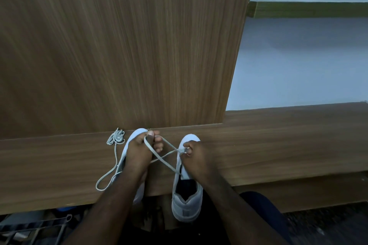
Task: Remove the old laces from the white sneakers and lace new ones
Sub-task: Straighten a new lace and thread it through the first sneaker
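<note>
On the wooden ledge [278, 145], both hands pinch a limp, light lace [159, 158]: left hand [139, 149] mid-strand, right hand [196, 157] beside the sneaker [186, 203] eyelets.

Two white sneakers stood side by side on the wooden ledge, toes pointing away from me. The right sneaker [186, 199] hung its heel over the near edge, a pale lace [159, 157] crossing out from its front eyelets. The left sneaker [137, 134] lay mostly hidden. A loose lace [115, 146] lay bunched left of it, one loop trailing nearer.
</note>
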Available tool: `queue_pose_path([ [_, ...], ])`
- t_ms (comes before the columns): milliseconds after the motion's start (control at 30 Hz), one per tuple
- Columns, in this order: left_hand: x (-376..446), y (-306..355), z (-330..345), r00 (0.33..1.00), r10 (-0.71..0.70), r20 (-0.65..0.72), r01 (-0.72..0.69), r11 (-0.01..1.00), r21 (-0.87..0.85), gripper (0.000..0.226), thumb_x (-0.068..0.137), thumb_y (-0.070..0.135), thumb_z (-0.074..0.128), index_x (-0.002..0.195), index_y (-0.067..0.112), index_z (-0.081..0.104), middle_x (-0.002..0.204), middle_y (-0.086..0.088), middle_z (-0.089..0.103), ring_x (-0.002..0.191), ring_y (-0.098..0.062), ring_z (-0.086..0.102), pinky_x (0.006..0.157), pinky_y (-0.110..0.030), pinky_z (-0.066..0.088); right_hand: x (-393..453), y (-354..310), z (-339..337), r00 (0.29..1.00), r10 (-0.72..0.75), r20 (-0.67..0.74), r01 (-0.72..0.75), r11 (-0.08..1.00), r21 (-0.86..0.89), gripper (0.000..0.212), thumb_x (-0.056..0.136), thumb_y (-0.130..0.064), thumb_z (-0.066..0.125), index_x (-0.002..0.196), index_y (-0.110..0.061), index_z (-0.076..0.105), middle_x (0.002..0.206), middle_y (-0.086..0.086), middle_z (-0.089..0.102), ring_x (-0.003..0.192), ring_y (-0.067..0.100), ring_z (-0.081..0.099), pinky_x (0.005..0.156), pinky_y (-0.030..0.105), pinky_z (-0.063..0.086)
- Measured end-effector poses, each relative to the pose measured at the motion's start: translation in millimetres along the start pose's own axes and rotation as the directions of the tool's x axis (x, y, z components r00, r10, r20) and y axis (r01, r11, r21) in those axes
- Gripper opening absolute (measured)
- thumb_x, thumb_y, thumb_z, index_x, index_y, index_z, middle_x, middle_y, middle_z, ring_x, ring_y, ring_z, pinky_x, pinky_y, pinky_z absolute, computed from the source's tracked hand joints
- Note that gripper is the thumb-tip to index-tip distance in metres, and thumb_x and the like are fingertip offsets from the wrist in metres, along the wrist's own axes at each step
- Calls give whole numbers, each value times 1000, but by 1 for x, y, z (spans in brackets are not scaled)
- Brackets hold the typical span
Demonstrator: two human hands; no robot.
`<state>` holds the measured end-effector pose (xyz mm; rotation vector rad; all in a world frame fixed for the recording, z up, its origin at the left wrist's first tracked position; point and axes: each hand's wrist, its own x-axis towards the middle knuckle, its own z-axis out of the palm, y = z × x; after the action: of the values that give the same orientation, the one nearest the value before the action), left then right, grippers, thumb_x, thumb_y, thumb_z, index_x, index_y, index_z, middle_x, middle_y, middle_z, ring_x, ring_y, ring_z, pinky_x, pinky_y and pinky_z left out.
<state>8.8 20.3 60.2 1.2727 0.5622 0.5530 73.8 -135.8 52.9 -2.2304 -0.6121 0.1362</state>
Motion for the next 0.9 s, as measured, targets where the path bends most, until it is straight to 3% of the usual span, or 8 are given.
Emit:
queue_pose_path([
  [67,4,17,3,999,34,-21,-37,990,-133,24,103,20,50,99,3,67,78,-8,66,66,-18,59,59,-24,51,-1,15,5,1000,31,8,-30,997,-65,31,89,-26,64,118,-16,69,113,-1,68,102,14,64,86,22,47],
  [233,11,59,6,987,130,-95,-143,979,-143,25,105,20,47,102,5,66,82,-5,67,69,-13,63,64,-21,56,-5,25,13,999,37,-22,-38,998,-43,21,88,-24,62,101,-11,71,97,2,70,91,17,64,82,32,50],
  [467,29,97,-7,937,271,-220,-318,922,-221,23,106,19,45,96,9,63,80,-5,62,64,-14,61,62,-22,51,-6,28,13,995,97,-15,-97,995,-10,29,87,-26,66,111,-12,69,107,1,70,97,15,63,82,26,48],
  [667,42,113,-18,900,331,-285,-407,872,-273,23,105,18,46,95,7,63,75,-6,59,66,-18,59,62,-25,50,-4,31,15,989,147,1,-147,988,44,28,84,-26,67,109,-13,70,105,1,71,95,16,64,82,27,49],
  [767,43,110,-19,912,295,-284,-369,892,-262,23,105,19,46,93,9,64,75,-5,59,66,-18,59,62,-25,51,-3,32,15,989,150,-6,-150,987,54,24,84,-24,67,103,-9,70,98,4,71,93,19,65,81,30,51],
  [900,47,105,-23,955,120,-272,-171,970,-171,13,96,11,54,94,11,66,74,-4,62,63,-18,62,67,-29,54,-3,33,16,991,133,-12,-133,990,41,24,83,-23,68,92,-1,70,90,12,71,86,25,65,78,36,52],
])
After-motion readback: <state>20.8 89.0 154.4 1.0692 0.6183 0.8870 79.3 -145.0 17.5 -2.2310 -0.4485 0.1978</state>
